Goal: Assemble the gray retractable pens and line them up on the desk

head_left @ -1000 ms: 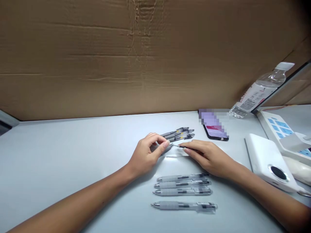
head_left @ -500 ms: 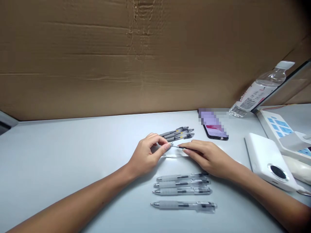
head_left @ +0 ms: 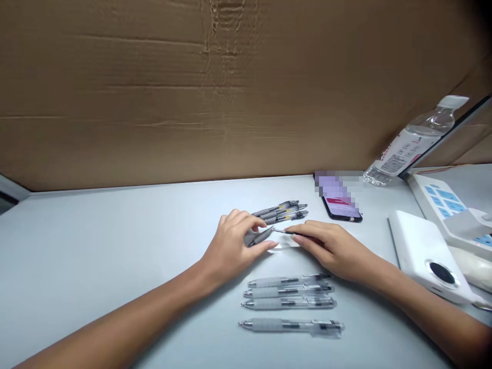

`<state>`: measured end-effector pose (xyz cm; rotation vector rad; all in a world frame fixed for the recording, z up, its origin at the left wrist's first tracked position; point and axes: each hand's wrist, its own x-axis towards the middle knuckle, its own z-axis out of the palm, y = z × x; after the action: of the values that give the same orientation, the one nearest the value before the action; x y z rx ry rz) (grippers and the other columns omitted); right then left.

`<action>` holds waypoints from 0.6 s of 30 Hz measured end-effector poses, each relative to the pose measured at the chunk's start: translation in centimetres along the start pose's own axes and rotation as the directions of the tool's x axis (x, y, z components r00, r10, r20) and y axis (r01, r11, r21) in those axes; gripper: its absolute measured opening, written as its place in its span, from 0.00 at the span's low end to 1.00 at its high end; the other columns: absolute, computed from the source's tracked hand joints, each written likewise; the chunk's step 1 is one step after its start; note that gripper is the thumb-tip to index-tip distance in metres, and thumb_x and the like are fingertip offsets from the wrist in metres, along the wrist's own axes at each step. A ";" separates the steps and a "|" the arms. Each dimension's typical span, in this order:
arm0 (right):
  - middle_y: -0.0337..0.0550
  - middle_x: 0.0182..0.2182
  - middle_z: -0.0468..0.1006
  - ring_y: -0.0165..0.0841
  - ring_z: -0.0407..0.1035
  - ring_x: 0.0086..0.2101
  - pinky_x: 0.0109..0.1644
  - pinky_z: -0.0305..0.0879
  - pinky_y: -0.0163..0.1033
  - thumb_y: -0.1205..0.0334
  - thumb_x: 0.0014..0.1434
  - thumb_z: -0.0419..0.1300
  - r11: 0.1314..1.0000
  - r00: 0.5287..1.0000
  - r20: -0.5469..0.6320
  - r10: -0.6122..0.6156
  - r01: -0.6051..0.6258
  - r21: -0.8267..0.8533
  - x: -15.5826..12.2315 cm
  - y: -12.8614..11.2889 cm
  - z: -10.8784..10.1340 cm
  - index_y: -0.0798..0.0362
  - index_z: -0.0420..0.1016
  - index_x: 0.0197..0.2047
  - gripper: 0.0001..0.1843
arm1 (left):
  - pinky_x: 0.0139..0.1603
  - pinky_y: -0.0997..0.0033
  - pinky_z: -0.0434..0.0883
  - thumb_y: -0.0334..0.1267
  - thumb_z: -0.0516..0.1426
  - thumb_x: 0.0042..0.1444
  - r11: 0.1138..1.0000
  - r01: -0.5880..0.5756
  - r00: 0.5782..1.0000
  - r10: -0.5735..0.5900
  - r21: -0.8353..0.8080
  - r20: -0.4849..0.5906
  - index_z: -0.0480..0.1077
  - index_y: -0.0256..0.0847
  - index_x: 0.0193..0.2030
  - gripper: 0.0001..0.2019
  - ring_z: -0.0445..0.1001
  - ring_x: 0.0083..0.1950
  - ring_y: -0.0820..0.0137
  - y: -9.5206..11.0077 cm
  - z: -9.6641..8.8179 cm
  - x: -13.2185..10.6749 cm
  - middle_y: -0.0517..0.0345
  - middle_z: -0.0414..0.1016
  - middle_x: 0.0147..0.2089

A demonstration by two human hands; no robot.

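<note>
My left hand point(head_left: 234, 246) has its thumb and index finger apart, around a grey pen barrel point(head_left: 261, 237) that tilts up to the right. The other fingers are hidden behind it, and the barrel seems to rest in their grip. My right hand point(head_left: 326, 246) pinches a thin dark pen refill point(head_left: 294, 233), whose slim metal end points left and meets the barrel's tip. Beneath the hands lies a clear glossy piece point(head_left: 284, 242), its kind unclear. Several clear pens point(head_left: 288, 303) lie in a row nearer me. Behind the hands are grey-gripped pens point(head_left: 286, 209).
A phone point(head_left: 340, 200) lies at the back, with a water bottle point(head_left: 411, 143) leaning beyond it. To the right are a white device with a round dark disc point(head_left: 426, 256) and a power strip point(head_left: 442, 200). A cardboard wall point(head_left: 154, 102) closes the back.
My left thumb and index finger have parted from their pinch, the thumb moving down, and the grey barrel now shows between them. The right hand has barely moved and keeps the refill.
</note>
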<state>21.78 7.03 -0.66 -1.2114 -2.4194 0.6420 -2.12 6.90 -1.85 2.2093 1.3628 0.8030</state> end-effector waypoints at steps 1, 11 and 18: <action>0.45 0.46 0.80 0.39 0.73 0.44 0.48 0.69 0.44 0.55 0.69 0.49 1.000 1.000 -0.009 0.012 -0.012 -0.007 0.0 0.2 -0.1 0.47 0.75 0.53 0.18 | 0.47 0.58 0.62 0.47 0.63 0.54 0.998 0.019 1.000 -0.020 0.053 0.012 0.72 0.42 0.38 0.12 0.68 0.45 0.61 0.0 0.0 0.0 0.56 0.75 0.40; 0.46 0.46 0.80 0.43 0.73 0.44 0.49 0.69 0.48 0.51 0.68 0.49 0.984 0.991 -0.012 0.130 -0.130 -0.122 -0.2 1.7 -0.9 0.47 0.76 0.52 0.20 | 0.46 0.60 0.60 0.41 0.53 0.64 0.998 0.033 0.999 -0.033 0.051 0.014 0.67 0.41 0.36 0.08 0.67 0.44 0.64 -0.2 0.1 -0.1 0.56 0.72 0.40; 0.44 0.42 0.79 0.40 0.73 0.41 0.46 0.68 0.45 0.52 0.68 0.49 0.992 0.994 0.054 0.091 -0.086 -0.093 -0.2 1.0 -0.9 0.45 0.75 0.53 0.18 | 0.48 0.61 0.61 0.40 0.52 0.65 1.000 -0.002 1.000 0.003 -0.007 0.016 0.67 0.41 0.38 0.07 0.67 0.44 0.65 0.0 -0.1 -0.1 0.57 0.71 0.41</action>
<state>22.98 7.62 -0.51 -1.3614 -2.4779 0.6063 -2.22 6.83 -1.84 2.2080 1.3482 0.7886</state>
